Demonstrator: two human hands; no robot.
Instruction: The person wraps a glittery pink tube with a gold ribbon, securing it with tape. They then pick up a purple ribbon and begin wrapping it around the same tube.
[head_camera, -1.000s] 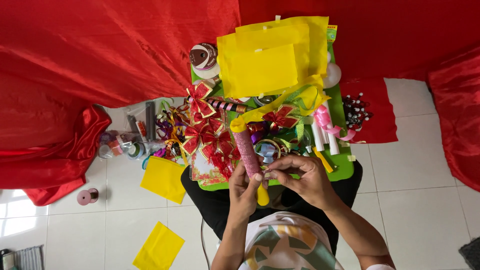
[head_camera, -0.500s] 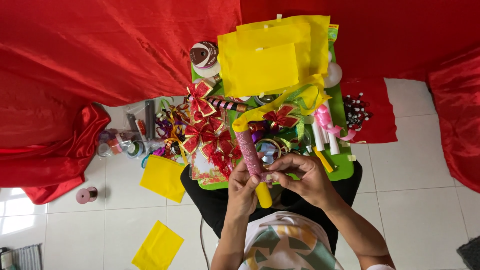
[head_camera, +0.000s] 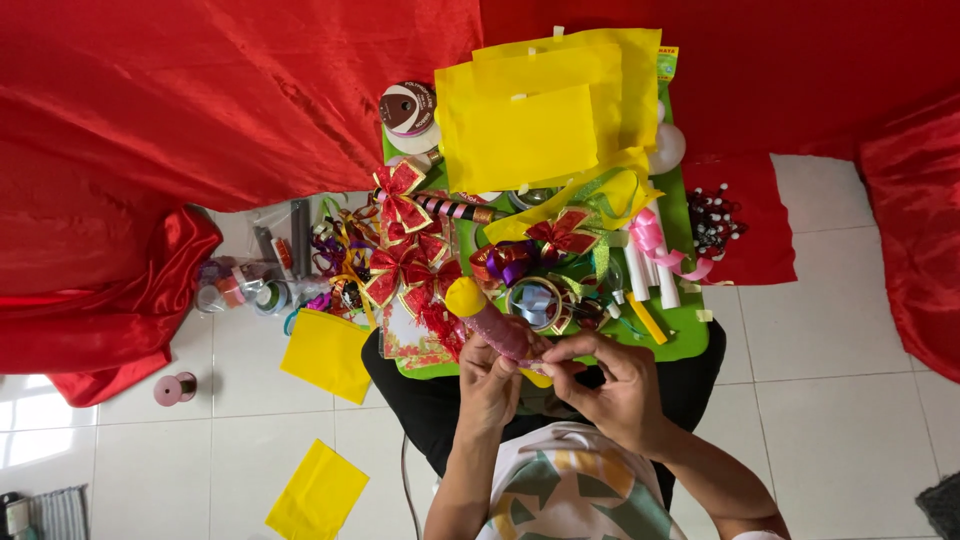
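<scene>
My left hand (head_camera: 489, 383) grips the lower part of a short yellow tube wrapped in pink glitter paper (head_camera: 492, 323), which tilts up to the left over the near edge of a green tray (head_camera: 685, 340). My right hand (head_camera: 610, 378) pinches the paper's lower end, fingers curled at the tube's base. Both hands meet above my lap, just in front of the tray. Red and gold ribbon bows (head_camera: 405, 268) lie right beside the tube's top end.
Yellow paper sheets (head_camera: 545, 115) cover the tray's far end, with a tape roll (head_camera: 408, 108), white sticks (head_camera: 650, 265) and ribbons around. More yellow sheets (head_camera: 325, 352) lie on the white tiled floor, with spools (head_camera: 235, 290) at left. Red satin cloth (head_camera: 150, 130) drapes around.
The tube has tipped lower and slid toward my hands, its top end now nearer the tray's front edge. My right fingers have shifted along the paper's lower end.
</scene>
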